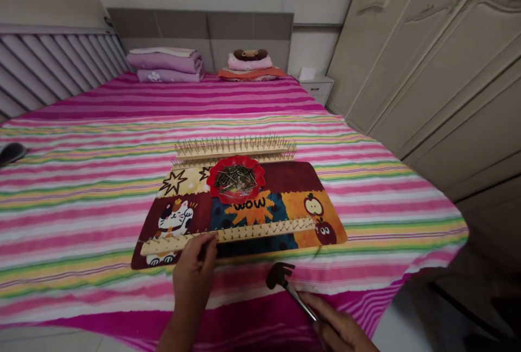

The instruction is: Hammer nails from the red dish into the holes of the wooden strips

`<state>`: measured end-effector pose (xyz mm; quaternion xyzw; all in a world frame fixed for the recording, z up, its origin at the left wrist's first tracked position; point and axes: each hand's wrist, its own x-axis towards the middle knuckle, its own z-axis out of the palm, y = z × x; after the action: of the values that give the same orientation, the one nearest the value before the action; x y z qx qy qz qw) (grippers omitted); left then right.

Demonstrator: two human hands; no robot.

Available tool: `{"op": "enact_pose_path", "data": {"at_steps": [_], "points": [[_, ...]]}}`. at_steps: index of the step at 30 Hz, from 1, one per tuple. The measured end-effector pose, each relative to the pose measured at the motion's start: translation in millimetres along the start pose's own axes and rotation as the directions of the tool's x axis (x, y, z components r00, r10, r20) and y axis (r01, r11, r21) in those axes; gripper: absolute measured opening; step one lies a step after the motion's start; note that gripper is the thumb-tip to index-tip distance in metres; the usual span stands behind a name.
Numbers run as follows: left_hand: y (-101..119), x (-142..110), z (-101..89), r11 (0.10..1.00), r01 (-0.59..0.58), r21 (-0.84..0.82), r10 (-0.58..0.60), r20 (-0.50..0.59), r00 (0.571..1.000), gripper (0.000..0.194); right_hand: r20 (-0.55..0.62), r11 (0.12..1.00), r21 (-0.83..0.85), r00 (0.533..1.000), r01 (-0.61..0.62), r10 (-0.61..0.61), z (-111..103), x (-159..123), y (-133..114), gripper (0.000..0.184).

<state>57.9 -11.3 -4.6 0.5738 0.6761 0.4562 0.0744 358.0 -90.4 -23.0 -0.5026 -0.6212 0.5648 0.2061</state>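
A long wooden strip studded with nails lies across the front of a patterned mat. At the near edge of the strip, left of its middle, my left hand has thumb and finger drawn together against the wood. Whatever is between those fingertips is too small or hidden to make out. My right hand grips a claw hammer by its metal handle, its dark head in front of the mat, apart from the strip. Behind the strip, a red scalloped bowl holds many loose nails.
More nail-studded wooden strips lie behind the bowl. Everything rests on a bed with a striped sheet. Folded bedding sits by the headboard. A wardrobe stands at the right; a dark object lies far left.
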Motion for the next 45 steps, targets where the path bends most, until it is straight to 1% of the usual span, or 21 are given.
{"op": "enact_pose_path", "data": {"at_steps": [1,3,6,8,10,12,14,16,18,21,23,25,28,32,35,37,38,40,42,43,45], "points": [[5.2,7.5,-3.6,1.0,-0.007,0.019,0.007,-0.003,1.0,0.021,-0.031,1.0,0.026,0.999,-0.014,0.015,0.0,0.1,12.0,0.046],[16.6,28.8,-6.3,0.998,-0.016,0.064,0.013,0.038,0.999,0.022,-0.096,0.997,0.071,0.995,-0.032,0.039,-0.2,1.9,32.3,0.05],[32.5,71.0,4.1,0.988,-0.04,0.148,0.014,0.167,0.986,0.021,-0.128,0.991,0.13,0.99,-0.038,0.054,-0.8,6.6,51.7,0.055],[40.0,99.3,19.0,0.975,-0.069,0.21,0.015,0.249,0.968,0.019,-0.126,0.984,0.177,0.992,-0.006,0.029,-1.1,9.2,56.1,0.058],[44.1,123.6,36.3,0.953,-0.087,0.289,-0.008,0.312,0.95,0.02,-0.114,0.972,0.235,0.993,0.027,0.001,-1.3,10.4,54.3,0.061],[44.8,142.1,52.2,0.922,-0.101,0.373,-0.044,0.36,0.932,0.023,-0.098,0.955,0.296,0.995,0.032,-0.002,-1.5,10.3,48.8,0.062],[42.8,154.8,64.6,0.887,-0.145,0.439,-0.038,0.383,0.923,0.027,-0.092,0.936,0.352,0.995,0.011,0.024,-1.6,9.9,43.2,0.06],[39.6,162.7,72.9,0.845,-0.212,0.492,-0.003,0.4,0.917,0.033,-0.092,0.922,0.386,0.994,-0.015,0.055,-1.9,10.1,40.0,0.058],[36.7,167.0,77.6,0.795,-0.267,0.544,0.0,0.44,0.898,0.035,-0.076,0.922,0.386,0.995,-0.033,0.067,-2.9,11.0,40.0,0.059],[34.4,169.6,79.7,0.726,-0.321,0.608,-0.055,0.517,0.854,0.028,-0.043,0.925,0.376,0.997,-0.046,0.067,-5.1,12.4,42.2,0.062],[34.6,170.0,79.2,0.698,-0.359,0.619,-0.063,0.553,0.831,0.023,-0.03,0.923,0.382,0.998,-0.041,0.056,-6.3,12.7,42.3,0.058],[35.9,170.2,78.4,0.692,-0.393,0.606,-0.025,0.564,0.825,0.022,-0.034,0.918,0.395,0.998,-0.026,0.043,-7.0,12.6,40.9,0.054],[38.2,171.0,79.1,0.702,-0.426,0.571,0.038,0.568,0.822,0.026,-0.038,0.918,0.396,0.999,-0.017,0.035,-6.9,12.7,38.1,0.053],[39.1,171.5,82.6,0.703,-0.422,0.573,-0.019,0.608,0.794,0.024,-0.018,0.934,0.355,0.999,-0.029,0.038,-6.2,14.3,37.7,0.056],[37.4,171.7,81.2,0.717,-0.421,0.556,-0.003,0.607,0.795,0.021,-0.042,0.925,0.38,0.998,-0.032,0.052,-5.1,15.1,40.4,0.055],[35.5,172.5,74.6,0.775,-0.385,0.501,0.04,0.57,0.821,0.018,-0.06,0.917,0.397,0.996,-0.035,0.064,-3.7,14.9,42.8,0.057],[34.6,172.7,69.0,0.822,-0.345,0.454,0.058,0.535,0.843,0.016,-0.072,0.914,0.403,0.995,-0.036,0.071,-2.6,14.6,44.0,0.058],[33.5,171.0,52.7,0.926,-0.198,0.321,0.043,0.43,0.902,0.011,-0.099,0.909,0.415,0.991,-0.041,0.09,0.4,13.8,46.5,0.06],[34.0,163.4,30.4,0.99,0.02,0.141,-0.066,0.33,0.942,0.011,-0.122,0.893,0.443,0.982,-0.077,0.145,4.9,13.1,49.7,0.059],[34.8,156.4,17.9,0.99,0.137,0.034,-0.141,0.288,0.947,0.015,-0.123,0.882,0.459,0.975,-0.108,0.183,7.5,13.0,51.7,0.06],[35.8,136.1,-6.8,0.926,0.327,-0.191,-0.279,0.237,0.93,0.028,-0.106,0.858,0.483,0.961,-0.173,0.254,12.8,13.1,56.1,0.064]]}}
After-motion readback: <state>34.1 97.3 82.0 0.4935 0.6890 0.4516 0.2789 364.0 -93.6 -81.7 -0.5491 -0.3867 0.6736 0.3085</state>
